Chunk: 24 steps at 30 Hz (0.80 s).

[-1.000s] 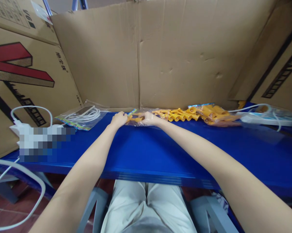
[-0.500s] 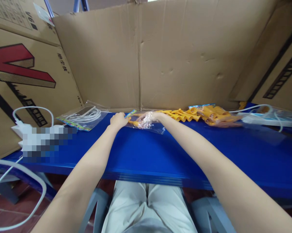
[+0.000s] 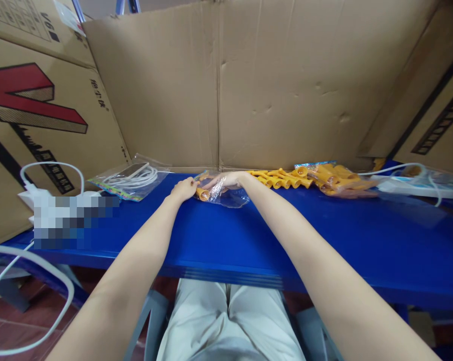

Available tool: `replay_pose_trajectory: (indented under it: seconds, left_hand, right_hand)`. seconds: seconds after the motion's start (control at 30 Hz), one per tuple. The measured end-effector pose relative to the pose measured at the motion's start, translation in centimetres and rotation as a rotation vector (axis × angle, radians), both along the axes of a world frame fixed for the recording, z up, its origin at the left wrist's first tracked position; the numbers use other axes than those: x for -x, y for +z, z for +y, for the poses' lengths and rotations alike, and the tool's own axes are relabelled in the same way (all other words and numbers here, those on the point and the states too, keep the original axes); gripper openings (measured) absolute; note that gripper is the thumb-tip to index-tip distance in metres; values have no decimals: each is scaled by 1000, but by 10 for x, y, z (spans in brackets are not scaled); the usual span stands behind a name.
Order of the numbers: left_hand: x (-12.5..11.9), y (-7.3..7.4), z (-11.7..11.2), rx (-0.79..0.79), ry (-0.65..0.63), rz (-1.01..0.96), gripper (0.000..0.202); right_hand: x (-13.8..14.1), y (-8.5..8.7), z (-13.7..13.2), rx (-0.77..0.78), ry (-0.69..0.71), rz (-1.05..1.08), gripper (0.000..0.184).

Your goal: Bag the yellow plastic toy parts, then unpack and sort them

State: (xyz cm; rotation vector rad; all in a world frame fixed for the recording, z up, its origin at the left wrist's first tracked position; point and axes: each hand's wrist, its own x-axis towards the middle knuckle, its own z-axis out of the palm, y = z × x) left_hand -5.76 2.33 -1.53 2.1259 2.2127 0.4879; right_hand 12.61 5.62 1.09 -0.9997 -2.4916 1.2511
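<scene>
My left hand [image 3: 184, 189] is closed, its fingertips at a small orange plastic horn [image 3: 202, 194] with the flared end facing me. Just right of it, my right hand [image 3: 226, 181] is closed on a clear plastic bag [image 3: 232, 199]. Crinkled film lies over and around its fingers, so I cannot tell which of them are inside. The bag rests on the blue tabletop [image 3: 218, 235] near the cardboard. Right of my hands lie several orange horns [image 3: 282, 179] in a row. Beyond these sits a clear bag of orange horns [image 3: 335, 179].
Cardboard panels [image 3: 264, 85] wall off the back. At left are a bag with a coiled white cable [image 3: 132, 178] and a white plug block [image 3: 41, 200]. A white power strip [image 3: 403, 184] lies at right, beside loose clear film [image 3: 418, 208].
The horn between my hands has turned, so its flared end now shows by my left fingers. The bag has bunched closer around my right hand, and its coloured edge is less visible.
</scene>
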Motion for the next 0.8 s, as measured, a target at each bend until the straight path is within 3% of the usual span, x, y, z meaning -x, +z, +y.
replay_pose_trajectory:
  seconds: [0.1, 0.2, 0.4, 0.5, 0.57, 0.7, 0.8]
  left_hand:
    - [-1, 0, -2, 15, 33, -14, 41]
    - [-4, 3, -3, 0, 68, -6, 43]
    - [-14, 15, -4, -29, 127, 157, 44]
    - [-19, 26, -4, 29, 109, 248, 45]
    - [-21, 34, -4, 90, 81, 310, 45]
    - [-23, 39, -8, 154, 36, 432, 41]
    - [-22, 34, -14, 117, 51, 426, 40]
  right_hand:
    - [-15, 5, -5, 68, -18, 13, 22]
    - [-38, 16, -12, 65, -151, 67, 17]
    - [-84, 30, -11, -239, -598, 343, 24]
    - [-95, 20, -7, -419, -789, 223, 30]
    - [-98, 9, -6, -483, -745, 35, 33]
    - [-99, -15, -13, -622, -493, -368, 27]
    - [-98, -28, -21, -839, -501, -557, 32]
